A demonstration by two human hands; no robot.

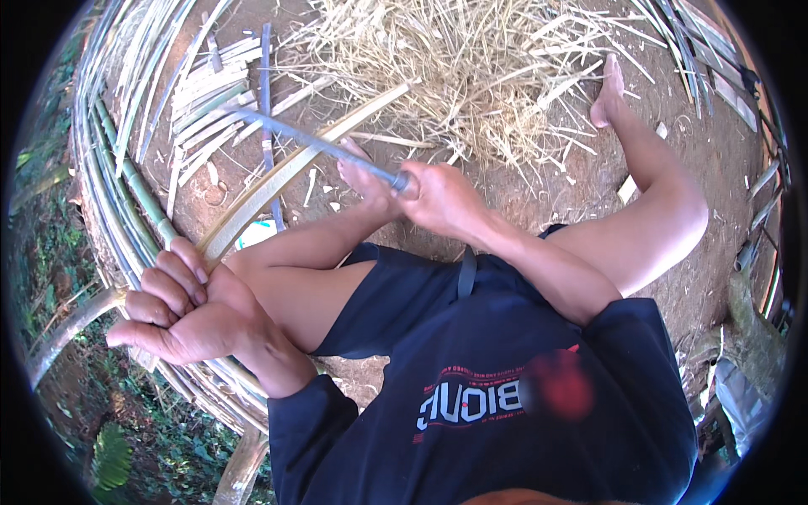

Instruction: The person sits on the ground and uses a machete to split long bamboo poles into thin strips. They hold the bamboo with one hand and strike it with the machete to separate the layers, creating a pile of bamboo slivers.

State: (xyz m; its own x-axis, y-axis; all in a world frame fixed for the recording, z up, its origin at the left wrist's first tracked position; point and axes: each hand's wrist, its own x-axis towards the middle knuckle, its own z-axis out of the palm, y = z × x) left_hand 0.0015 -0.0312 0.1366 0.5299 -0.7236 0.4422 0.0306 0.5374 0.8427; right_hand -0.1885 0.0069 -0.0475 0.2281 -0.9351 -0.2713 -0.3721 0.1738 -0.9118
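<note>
My left hand (189, 305), palm up at the left, has its fingers closed round the lower end of a split bamboo strip (282, 175). From there the strip slants up and away to the right, pale on its inner face. My right hand (443, 200) is wrapped round the handle of a long knife (290, 133). Its narrow grey blade points to the far left and crosses the strip at about mid-length; whether the edge touches it I cannot tell. Most of the handle is hidden in my fist.
A heap of pale shavings (446, 71) covers the ground ahead. Short split pieces (210, 93) are stacked at the far left, beside long bamboo poles (135, 181). More strips (728, 97) lie far right. My bare legs (640, 210) are spread on the earth.
</note>
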